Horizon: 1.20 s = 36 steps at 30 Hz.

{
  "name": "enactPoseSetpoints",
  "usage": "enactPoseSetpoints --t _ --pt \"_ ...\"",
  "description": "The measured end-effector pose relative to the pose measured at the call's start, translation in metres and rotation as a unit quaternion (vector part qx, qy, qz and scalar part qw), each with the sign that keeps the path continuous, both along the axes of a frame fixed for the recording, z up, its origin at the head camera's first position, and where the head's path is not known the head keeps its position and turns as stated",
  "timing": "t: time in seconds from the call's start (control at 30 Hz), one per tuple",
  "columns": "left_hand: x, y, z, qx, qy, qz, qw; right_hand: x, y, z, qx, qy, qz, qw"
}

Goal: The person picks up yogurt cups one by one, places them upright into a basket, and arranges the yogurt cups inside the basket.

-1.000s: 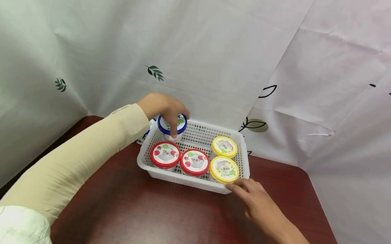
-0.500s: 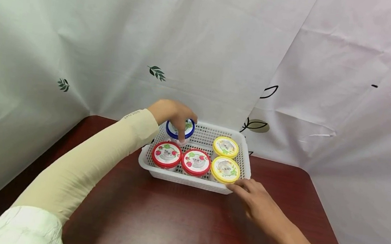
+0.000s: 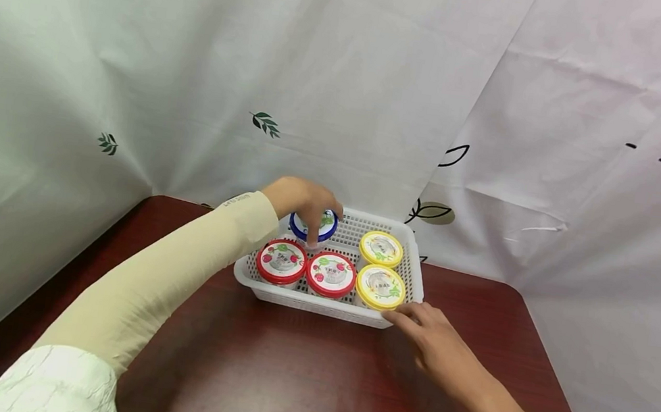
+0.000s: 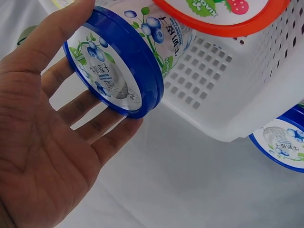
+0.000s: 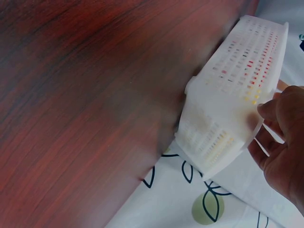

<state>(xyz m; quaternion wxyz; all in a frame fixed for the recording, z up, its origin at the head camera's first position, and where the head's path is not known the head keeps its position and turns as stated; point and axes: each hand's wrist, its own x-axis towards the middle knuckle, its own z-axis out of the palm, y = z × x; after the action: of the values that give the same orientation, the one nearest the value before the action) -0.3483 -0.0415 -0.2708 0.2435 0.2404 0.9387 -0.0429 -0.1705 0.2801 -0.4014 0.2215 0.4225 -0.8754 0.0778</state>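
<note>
My left hand [image 3: 307, 200] holds a blue-lidded tub [image 4: 111, 71] from above, thumb and fingers spread round its lid. Blueberries are printed on the lid and side. The tub is at the back left of a white plastic basket [image 3: 319, 305], behind two red-lidded tubs [image 3: 331, 274]; its base is hidden. My right hand [image 3: 443, 344] grips the basket's near right corner, with the thumb on the outer wall in the right wrist view. Two yellow-lidded tubs [image 3: 380, 286] stand one behind the other on the basket's right side.
Another blue-lidded tub [image 4: 282, 142] lies outside the basket, at the right of the left wrist view. The basket stands on a dark red wooden table [image 3: 262, 375], close to a white printed cloth backdrop [image 3: 355, 100].
My left hand and the blue-lidded tub have moved right and slightly nearer, along the back of the basket. My right hand has stayed on the corner.
</note>
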Motion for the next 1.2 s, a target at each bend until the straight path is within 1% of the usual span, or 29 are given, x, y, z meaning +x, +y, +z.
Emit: enactPoseSetpoints --t 0.2,0.5,0.87,1.1,1.2 --pt "0.002 0.003 -0.006 -0.006 0.000 0.003 1.0000 0.000 -0.001 0.000 -0.001 -0.002 -0.001 1.000" --pt "0.003 0.011 -0.010 -0.028 -0.008 0.006 0.9996 -0.001 -0.001 0.001 0.000 0.001 0.002 1.000" --pt "-0.002 0.018 -0.019 -0.032 -0.003 -0.013 0.9994 0.000 -0.001 0.002 0.004 -0.004 -0.004 1.000" --pt "-0.003 0.020 -0.021 -0.052 -0.005 -0.044 0.9976 0.000 -0.001 0.001 0.002 0.000 -0.002 1.000" --pt "-0.003 0.020 -0.022 -0.055 -0.003 -0.049 0.9973 0.000 -0.001 0.000 0.001 0.002 0.000 1.000"
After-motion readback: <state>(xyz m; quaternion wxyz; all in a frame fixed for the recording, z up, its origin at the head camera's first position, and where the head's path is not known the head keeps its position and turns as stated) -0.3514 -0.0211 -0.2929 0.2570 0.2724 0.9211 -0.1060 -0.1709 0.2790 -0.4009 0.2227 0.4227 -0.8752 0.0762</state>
